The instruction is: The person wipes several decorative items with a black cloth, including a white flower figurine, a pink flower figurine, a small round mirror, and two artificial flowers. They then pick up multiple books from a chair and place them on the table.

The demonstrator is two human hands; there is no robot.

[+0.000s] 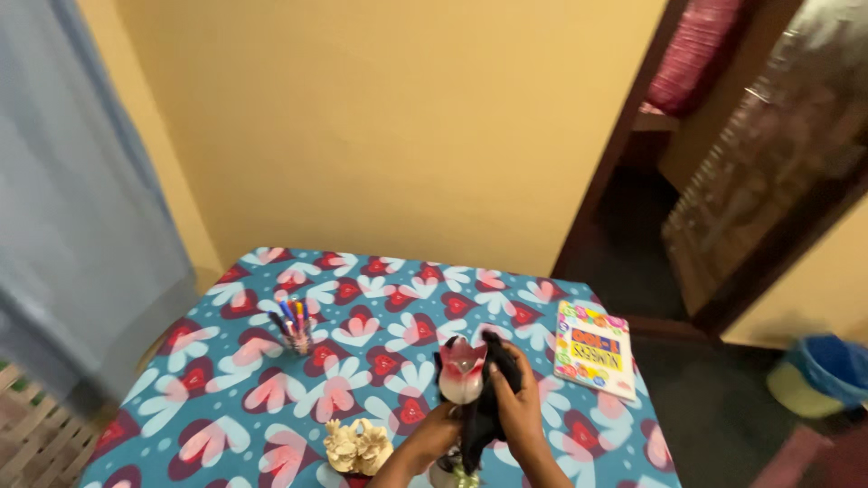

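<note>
A pink and white tulip-shaped ornament [461,369] stands upright near the table's front edge. My left hand [432,435] grips its stem from below. My right hand [519,404] holds a black cloth [493,390] pressed against the right side of the flower. The cloth hangs down between both hands and hides the lower stem.
The table [244,398] wears a blue cloth with red and pink heart-flower print. A clear cup of coloured pens [294,327] stands at mid-left. A cream flower ornament [358,446] sits at the front. A colourful children's book [594,349] lies at right. A blue bin [827,372] is on the floor.
</note>
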